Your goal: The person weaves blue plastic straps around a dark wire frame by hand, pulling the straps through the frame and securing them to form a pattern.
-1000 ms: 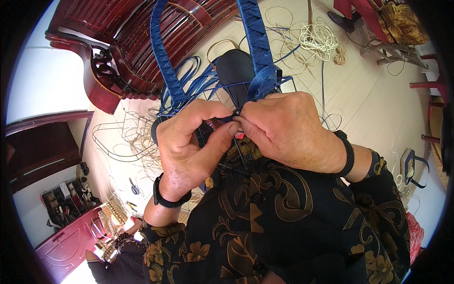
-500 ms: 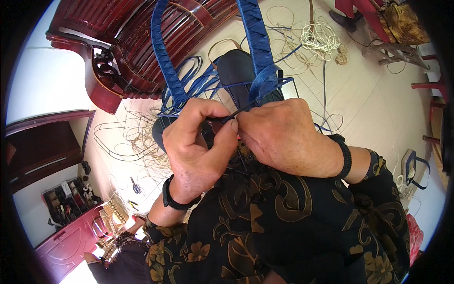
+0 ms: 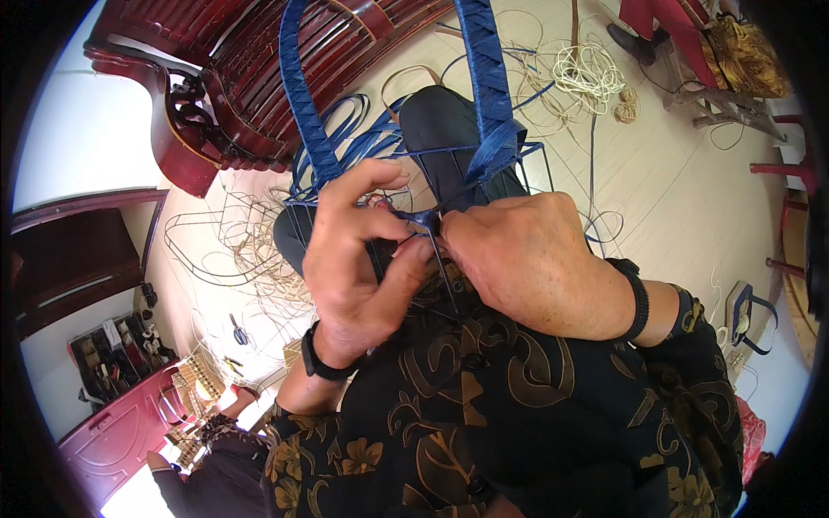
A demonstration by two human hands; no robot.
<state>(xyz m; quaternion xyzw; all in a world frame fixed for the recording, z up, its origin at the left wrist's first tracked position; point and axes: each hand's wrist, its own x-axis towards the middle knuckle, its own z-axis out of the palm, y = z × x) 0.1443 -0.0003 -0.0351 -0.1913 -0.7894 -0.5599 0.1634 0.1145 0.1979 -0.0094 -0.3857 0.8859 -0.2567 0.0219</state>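
Note:
My left hand [image 3: 350, 259] is at the near rim of a dark wire frame [image 3: 446, 276] on my lap, index finger raised and bent, thumb and another finger pressed around a short blue strip [image 3: 421, 220] at the rim. My right hand [image 3: 540, 263] is closed against the same strip from the right, fingertips partly hidden behind its knuckles. Two tall handles wrapped in blue strip [image 3: 485, 78] rise from the frame, one each side. Beneath the frame are my dark-clad legs [image 3: 432, 121].
A red wooden bench [image 3: 216, 78] stands ahead left. Blue strips [image 3: 341, 129], tan cords [image 3: 259, 250] and a white coil [image 3: 583, 73] lie on the floor, with scissors [image 3: 239, 332] at left. Another person's leg [image 3: 682, 47] is by a wooden stool [image 3: 725, 104]; a tool rack [image 3: 121, 354] is lower left.
My left index finger has lifted off the rim, opening a gap above the thumb and showing more of the blue strip. My right hand and the frame have shifted slightly right.

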